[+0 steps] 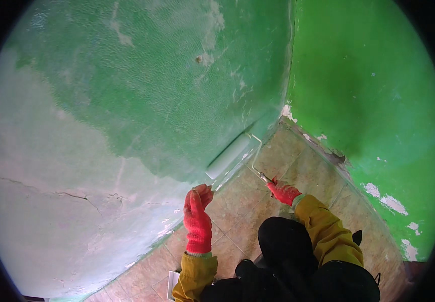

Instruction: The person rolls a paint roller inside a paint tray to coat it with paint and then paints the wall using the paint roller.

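My right hand [284, 192], in a red work glove, is closed round the handle of a paint roller [229, 157]. The roller's thin wire frame bends up and to the left to a long white sleeve. That sleeve lies against the foot of the left wall [167, 95], just above the floor. My left hand [198, 216], also gloved in red, is raised beside the same wall, below the roller's near end. Its fingers are stretched out and hold nothing; whether it touches the wall I cannot tell.
The left wall is part pale, part green, with cracks. A brighter green wall [363, 80] with flaking white patches meets it at a corner. Tan tiles cover the floor [242, 211]. Part of a white container [172, 285] shows by my left sleeve. My dark-clad knees are below.
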A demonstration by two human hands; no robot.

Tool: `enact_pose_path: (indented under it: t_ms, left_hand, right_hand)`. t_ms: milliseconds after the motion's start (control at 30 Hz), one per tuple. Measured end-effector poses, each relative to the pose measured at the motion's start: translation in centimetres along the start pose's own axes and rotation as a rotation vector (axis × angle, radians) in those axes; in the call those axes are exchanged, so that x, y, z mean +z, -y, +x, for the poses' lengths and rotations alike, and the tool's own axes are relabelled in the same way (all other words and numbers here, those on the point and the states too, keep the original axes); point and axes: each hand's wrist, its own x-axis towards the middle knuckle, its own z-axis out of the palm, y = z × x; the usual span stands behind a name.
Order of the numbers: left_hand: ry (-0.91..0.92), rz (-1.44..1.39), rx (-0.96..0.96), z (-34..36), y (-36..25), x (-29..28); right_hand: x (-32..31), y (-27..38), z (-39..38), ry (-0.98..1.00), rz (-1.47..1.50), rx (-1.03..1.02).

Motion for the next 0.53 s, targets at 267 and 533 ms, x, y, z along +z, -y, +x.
enact_pose_path:
  t_ms: [267,533]
  left_hand:
    - [-0.041,0.066,-0.051,-0.6,3.5,-2.1]
    - [-0.047,0.087,-0.148,-0.5,5.0,-4.3]
  right_hand:
    - [7.5,-7.3,6.2,0.202,-0.373,-0.142]
    - [9.2,-6.1,9.8,0.363,0.117,0.369]
